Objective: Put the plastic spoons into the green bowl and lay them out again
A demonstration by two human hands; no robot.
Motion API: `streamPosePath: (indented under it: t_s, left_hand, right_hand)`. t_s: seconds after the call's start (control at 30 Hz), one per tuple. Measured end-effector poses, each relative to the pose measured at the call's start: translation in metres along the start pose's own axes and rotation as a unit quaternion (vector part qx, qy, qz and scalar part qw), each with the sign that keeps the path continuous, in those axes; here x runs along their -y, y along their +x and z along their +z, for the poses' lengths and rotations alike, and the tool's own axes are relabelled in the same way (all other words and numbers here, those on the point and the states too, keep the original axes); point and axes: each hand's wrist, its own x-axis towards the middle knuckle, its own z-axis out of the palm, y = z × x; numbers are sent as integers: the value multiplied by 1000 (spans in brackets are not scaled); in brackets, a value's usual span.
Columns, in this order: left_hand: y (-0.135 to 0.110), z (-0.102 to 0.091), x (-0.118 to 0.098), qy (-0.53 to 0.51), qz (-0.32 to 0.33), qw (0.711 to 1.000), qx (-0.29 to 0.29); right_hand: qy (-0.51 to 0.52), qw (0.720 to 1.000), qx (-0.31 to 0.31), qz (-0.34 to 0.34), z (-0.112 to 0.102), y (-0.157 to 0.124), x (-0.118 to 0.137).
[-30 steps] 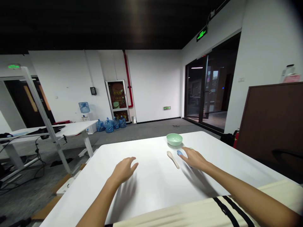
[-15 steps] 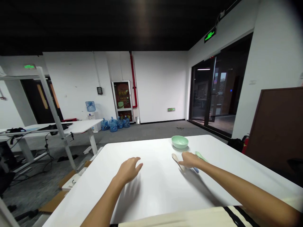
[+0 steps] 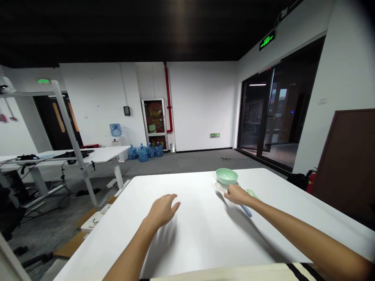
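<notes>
A big white table (image 3: 187, 183) fills the view. On it sits a pale green bowl (image 3: 227, 176). The right hand (image 3: 238, 195) is just in front of the bowl, fingers close together, over a pale spoon (image 3: 219, 187). If they pinch it, I cannot tell. A blue spoon handle (image 3: 246, 210) and a green spoon (image 3: 252, 193) lie by that wrist. The left hand (image 3: 163, 211) is well apart, fingers a little spread, holding nothing.

Head view forward, down: left hand (image 3: 162, 210), right hand (image 3: 238, 195).

The right hand (image 3: 238, 195) has slid forward over the cream spoon (image 3: 219, 187) — now just beside the mint-green bowl (image 3: 227, 176).
</notes>
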Motion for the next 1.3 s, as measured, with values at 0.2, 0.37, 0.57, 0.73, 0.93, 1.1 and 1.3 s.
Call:
streamPosePath:
  t_s: [0.2, 0.37, 0.57, 0.73, 0.93, 1.1, 1.3]
  left_hand:
    - [0, -2, -2, -1, -4, 1000, 7]
    - [0, -5, -6, -4, -11, 1000, 12]
    - [3, -5, -6, -14, -19, 1000, 17]
    - [6, -3, -4, -16, -27, 999, 17]
    - [7, -2, -4, -12, -24, 1000, 16]
    - [6, -3, -4, -11, -21, 1000, 15]
    - [4, 0, -3, -8, -17, 1000, 13]
  right_hand:
    - [-27, 996, -57, 63, -37, 29, -7]
    - [-20, 989, -77, 126, -41, 54, -22]
    - [-11, 986, -91, 140, -26, 76, -37]
    - [-10, 987, -84, 140, -12, 88, -44]
    - [-21, 987, -59, 146, -5, 93, -44]
    - [-20, 987, -68, 144, -11, 86, -41]
    - [-25, 987, -97, 125, -37, 51, -37]
